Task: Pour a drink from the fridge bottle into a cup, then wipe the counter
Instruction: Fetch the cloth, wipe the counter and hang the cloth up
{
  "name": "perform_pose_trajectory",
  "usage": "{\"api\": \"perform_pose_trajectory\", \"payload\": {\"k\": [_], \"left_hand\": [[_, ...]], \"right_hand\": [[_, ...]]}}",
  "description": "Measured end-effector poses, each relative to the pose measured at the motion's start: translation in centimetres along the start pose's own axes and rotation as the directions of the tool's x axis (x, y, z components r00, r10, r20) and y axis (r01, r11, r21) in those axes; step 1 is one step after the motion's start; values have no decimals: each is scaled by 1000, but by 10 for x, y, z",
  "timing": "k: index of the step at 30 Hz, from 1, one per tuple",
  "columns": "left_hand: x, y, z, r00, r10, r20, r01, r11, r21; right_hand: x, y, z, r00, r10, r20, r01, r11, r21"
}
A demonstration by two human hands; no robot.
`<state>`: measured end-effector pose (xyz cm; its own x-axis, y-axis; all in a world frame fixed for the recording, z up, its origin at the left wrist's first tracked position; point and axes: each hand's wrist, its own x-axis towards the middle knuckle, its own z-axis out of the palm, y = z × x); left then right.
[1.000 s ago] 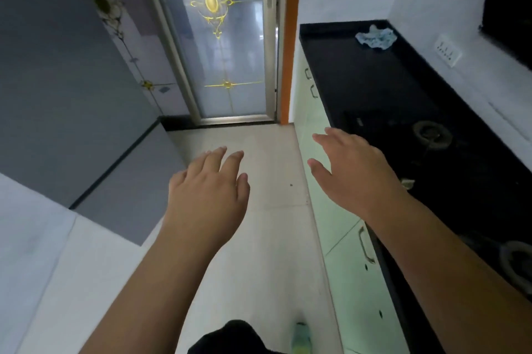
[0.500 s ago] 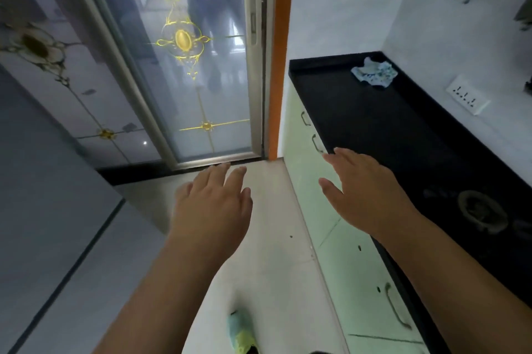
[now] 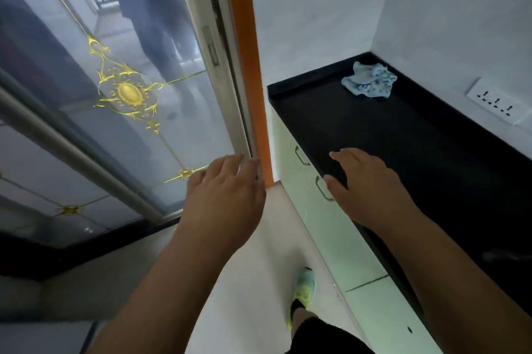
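A crumpled blue-and-white cloth [image 3: 369, 80] lies at the far end of the black counter [image 3: 403, 146], near the corner of the white walls. My left hand [image 3: 224, 201] hovers palm down over the floor, fingers loosely apart, holding nothing. My right hand [image 3: 365, 186] hangs over the counter's front edge, fingers spread and empty, well short of the cloth. No bottle, cup or fridge shows in this view.
A glass sliding door [image 3: 126, 94] with gold ornament fills the left, beside an orange door post [image 3: 247, 65]. Pale green cabinet fronts with handles [image 3: 322, 189] run under the counter. A wall socket [image 3: 496, 101] sits at the right. My shoe [image 3: 302, 289] is on the pale floor.
The view has advanced toward the door and the counter's far end; the cloth looks larger and nearer. Both hands stay empty, the right one now over the counter edge.
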<state>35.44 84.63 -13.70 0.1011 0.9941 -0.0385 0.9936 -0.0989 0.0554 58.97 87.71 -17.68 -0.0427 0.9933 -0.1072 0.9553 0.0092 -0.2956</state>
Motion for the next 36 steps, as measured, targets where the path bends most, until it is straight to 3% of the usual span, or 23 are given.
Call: {"api": "perform_pose_trajectory", "payload": {"k": [8, 17, 28, 36], "left_hand": [[169, 6, -7, 997, 77, -4, -77, 996, 42], [354, 64, 8, 925, 366, 103, -367, 930, -16], [535, 125, 48, 671, 698, 249, -718, 696, -17], [640, 180, 130, 523, 668, 529, -804, 593, 46]], "right_hand": [[171, 25, -29, 1000, 30, -8, -30, 999, 46], [264, 91, -52, 963, 267, -25, -265, 962, 65], [330, 122, -44, 776, 630, 28, -625, 761, 173], [360, 131, -18, 628, 773, 87, -771, 602, 210]]}}
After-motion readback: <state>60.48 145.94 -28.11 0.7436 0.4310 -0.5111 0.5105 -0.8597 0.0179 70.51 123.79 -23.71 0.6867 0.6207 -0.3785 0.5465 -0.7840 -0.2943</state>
